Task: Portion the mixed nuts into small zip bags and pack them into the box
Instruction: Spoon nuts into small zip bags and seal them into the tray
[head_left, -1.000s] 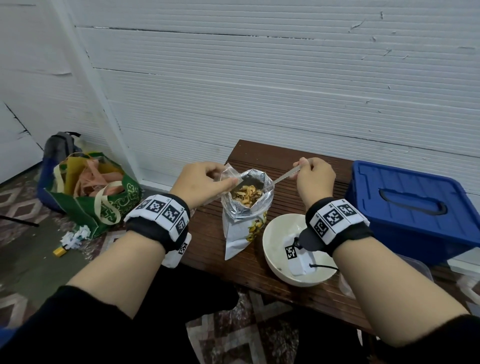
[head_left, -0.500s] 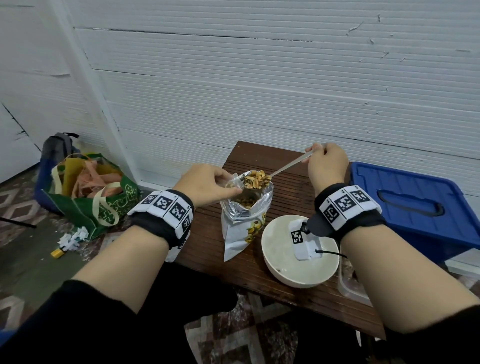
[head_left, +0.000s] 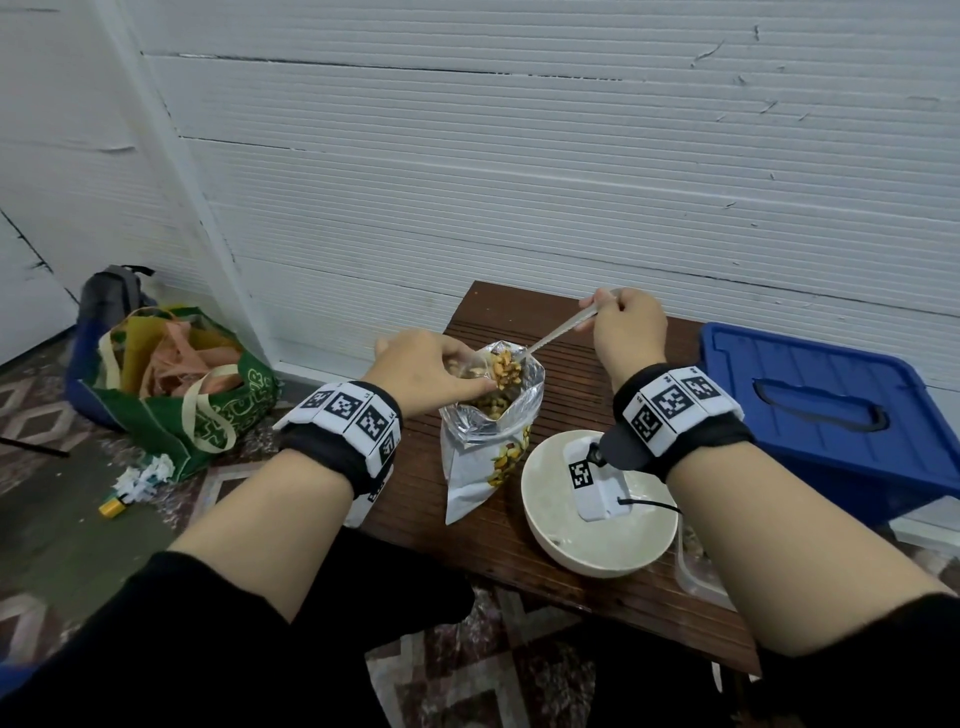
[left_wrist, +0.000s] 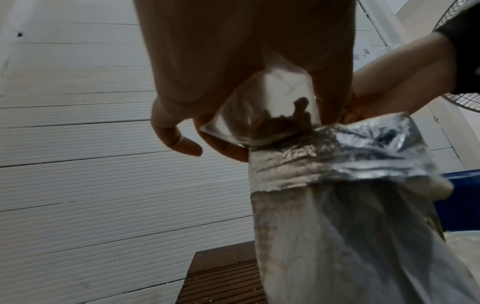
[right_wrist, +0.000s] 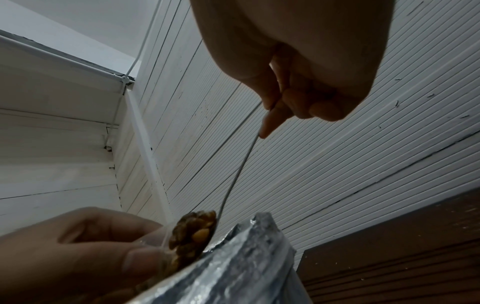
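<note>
A silver foil bag of mixed nuts (head_left: 485, 447) (left_wrist: 337, 205) (right_wrist: 233, 267) stands open on the wooden table (head_left: 426, 499). My left hand (head_left: 431, 371) (left_wrist: 233, 82) pinches a small clear zip bag (left_wrist: 262, 111) (head_left: 470, 364) just above the foil bag's mouth, with a few nuts inside it. My right hand (head_left: 626, 325) (right_wrist: 298, 86) grips the handle of a metal spoon (head_left: 558, 332) (right_wrist: 233, 174). The spoon's bowl is heaped with nuts (head_left: 505, 370) (right_wrist: 193, 231) and tilts at the zip bag's opening.
A white bowl (head_left: 550, 525) sits right of the foil bag. A blue lidded box (head_left: 831, 415) stands at the right, and a clear container (head_left: 701, 571) lies at the table's front right. On the floor to the left are a green tote (head_left: 171, 395) and a backpack (head_left: 111, 291).
The spoon went into the foil bag, came up heaped with nuts, and now tips at the zip bag. My right hand rose and moved right.
</note>
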